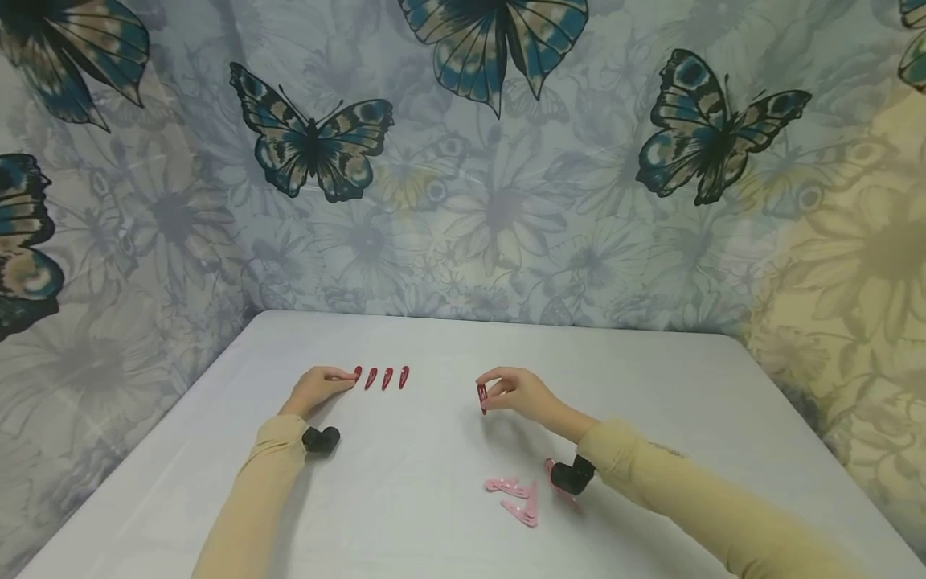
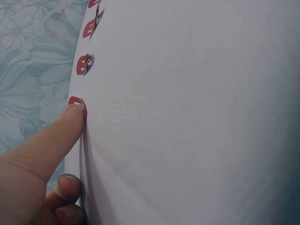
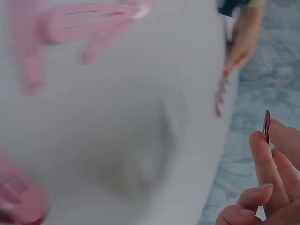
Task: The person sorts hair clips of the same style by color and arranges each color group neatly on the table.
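My right hand (image 1: 522, 394) pinches a dark red snap hair clip (image 1: 482, 398) between thumb and fingertips, above the table. In the right wrist view that clip is edge-on, between the thumb and a fingertip. At the left, my left hand (image 1: 318, 388) touches the leftmost red hair clip (image 1: 358, 372) of a short row, its digits stretched toward it. The left wrist view has the thumb (image 2: 63, 133) lying over part of this clip, other fingers curled below. Beside it stand three more red hair clips (image 1: 387, 378), upright and side by side.
Pink hair clips (image 1: 517, 488) lie loosely near the front of the white table (image 1: 405, 498). More clips (image 1: 550, 466) lie under the right wrist, partly hidden by its black wrist camera (image 1: 573, 476). Butterfly-patterned cloth (image 1: 499, 209) hangs behind the table's far edge.
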Demonstrator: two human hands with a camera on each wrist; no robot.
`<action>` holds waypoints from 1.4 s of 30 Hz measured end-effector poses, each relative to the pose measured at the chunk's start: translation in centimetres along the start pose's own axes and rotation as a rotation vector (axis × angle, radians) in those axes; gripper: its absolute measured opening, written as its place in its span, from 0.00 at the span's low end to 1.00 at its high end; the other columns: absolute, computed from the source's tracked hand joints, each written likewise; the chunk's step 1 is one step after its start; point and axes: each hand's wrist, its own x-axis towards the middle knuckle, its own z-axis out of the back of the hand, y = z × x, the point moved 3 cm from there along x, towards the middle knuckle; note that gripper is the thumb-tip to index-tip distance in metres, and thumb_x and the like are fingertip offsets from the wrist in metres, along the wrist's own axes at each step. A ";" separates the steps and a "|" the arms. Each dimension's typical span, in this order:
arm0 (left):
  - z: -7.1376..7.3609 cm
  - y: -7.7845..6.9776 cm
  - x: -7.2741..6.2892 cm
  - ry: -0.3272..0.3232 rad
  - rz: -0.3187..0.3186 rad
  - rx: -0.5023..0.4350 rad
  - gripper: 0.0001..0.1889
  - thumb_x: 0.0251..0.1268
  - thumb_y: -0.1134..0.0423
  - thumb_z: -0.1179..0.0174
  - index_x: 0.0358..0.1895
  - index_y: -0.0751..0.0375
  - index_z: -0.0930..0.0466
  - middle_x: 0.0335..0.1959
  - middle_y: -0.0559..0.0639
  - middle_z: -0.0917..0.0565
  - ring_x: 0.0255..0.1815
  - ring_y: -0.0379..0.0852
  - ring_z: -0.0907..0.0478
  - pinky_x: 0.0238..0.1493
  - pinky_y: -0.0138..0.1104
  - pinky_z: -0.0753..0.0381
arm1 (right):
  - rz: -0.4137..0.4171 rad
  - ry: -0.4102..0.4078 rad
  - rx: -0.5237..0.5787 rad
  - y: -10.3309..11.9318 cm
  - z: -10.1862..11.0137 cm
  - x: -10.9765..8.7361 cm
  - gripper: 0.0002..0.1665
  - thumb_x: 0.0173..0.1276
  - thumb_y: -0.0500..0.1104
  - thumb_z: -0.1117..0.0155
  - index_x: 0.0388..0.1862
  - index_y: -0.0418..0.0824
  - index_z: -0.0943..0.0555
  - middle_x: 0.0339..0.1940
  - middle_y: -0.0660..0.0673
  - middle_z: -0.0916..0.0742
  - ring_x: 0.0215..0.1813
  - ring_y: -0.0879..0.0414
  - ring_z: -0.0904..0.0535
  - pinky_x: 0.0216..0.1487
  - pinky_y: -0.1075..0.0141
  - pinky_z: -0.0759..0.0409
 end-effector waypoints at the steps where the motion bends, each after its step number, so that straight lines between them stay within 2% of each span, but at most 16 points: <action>1: 0.0 0.0 0.0 -0.001 -0.001 0.002 0.14 0.54 0.59 0.37 0.40 0.65 0.17 0.44 0.61 0.21 0.48 0.59 0.29 0.51 0.48 0.36 | 0.002 -0.013 0.020 0.1 -0.1 0.3 0.19 0.56 0.34 0.35 0.48 0.32 0.23 0.28 0.42 0.16 0.35 0.54 0.22 0.37 0.63 0.27; 5: 0.0 -0.1 -0.1 0.005 -0.010 0.011 0.13 0.54 0.60 0.37 0.40 0.65 0.17 0.44 0.61 0.21 0.47 0.58 0.28 0.50 0.48 0.35 | -0.022 -0.079 0.104 0.5 -0.3 1.5 0.19 0.56 0.35 0.35 0.48 0.36 0.23 0.29 0.43 0.16 0.38 0.53 0.21 0.43 0.59 0.27; 9: 0.1 -0.3 -0.1 0.010 -0.007 0.013 0.13 0.55 0.60 0.37 0.40 0.65 0.17 0.44 0.61 0.21 0.46 0.58 0.28 0.49 0.48 0.35 | -0.056 -0.117 0.144 0.6 -0.9 2.7 0.19 0.56 0.36 0.35 0.48 0.37 0.22 0.29 0.45 0.15 0.38 0.53 0.21 0.46 0.57 0.28; 18: 0.1 0.0 0.2 0.041 0.004 -0.009 0.12 0.55 0.60 0.37 0.38 0.65 0.17 0.40 0.58 0.20 0.42 0.54 0.27 0.45 0.45 0.33 | -0.057 -0.153 0.198 0.1 -2.5 4.8 0.19 0.56 0.35 0.36 0.48 0.34 0.23 0.29 0.43 0.15 0.39 0.52 0.21 0.47 0.58 0.28; 24: 0.0 0.2 0.4 0.017 -0.002 0.004 0.13 0.54 0.58 0.37 0.35 0.66 0.17 0.36 0.55 0.19 0.34 0.49 0.28 0.40 0.43 0.32 | -0.103 -0.162 0.236 -0.9 -3.3 6.2 0.20 0.56 0.36 0.36 0.49 0.34 0.23 0.30 0.43 0.16 0.41 0.52 0.22 0.50 0.55 0.32; 28: 0.0 -0.1 0.1 0.000 -0.031 0.022 0.11 0.54 0.59 0.37 0.33 0.66 0.17 0.35 0.56 0.19 0.35 0.51 0.27 0.41 0.44 0.32 | -0.123 -0.164 0.260 -1.9 -3.9 7.1 0.21 0.56 0.34 0.37 0.50 0.31 0.24 0.30 0.42 0.15 0.40 0.52 0.21 0.49 0.54 0.32; 36: 0.0 -0.6 -0.2 -0.013 -0.046 0.051 0.11 0.54 0.60 0.37 0.31 0.67 0.18 0.33 0.56 0.19 0.34 0.52 0.27 0.41 0.45 0.32 | -0.084 -0.141 0.232 -2.7 -5.4 8.9 0.22 0.53 0.32 0.35 0.49 0.29 0.24 0.26 0.42 0.15 0.35 0.53 0.20 0.44 0.60 0.28; 42: 0.1 -0.4 0.1 -0.032 -0.029 0.067 0.11 0.52 0.58 0.35 0.31 0.65 0.17 0.34 0.55 0.19 0.36 0.52 0.26 0.42 0.45 0.32 | -0.035 -0.164 0.202 -0.8 -6.2 8.9 0.20 0.54 0.30 0.37 0.48 0.28 0.24 0.29 0.33 0.17 0.37 0.45 0.21 0.41 0.60 0.27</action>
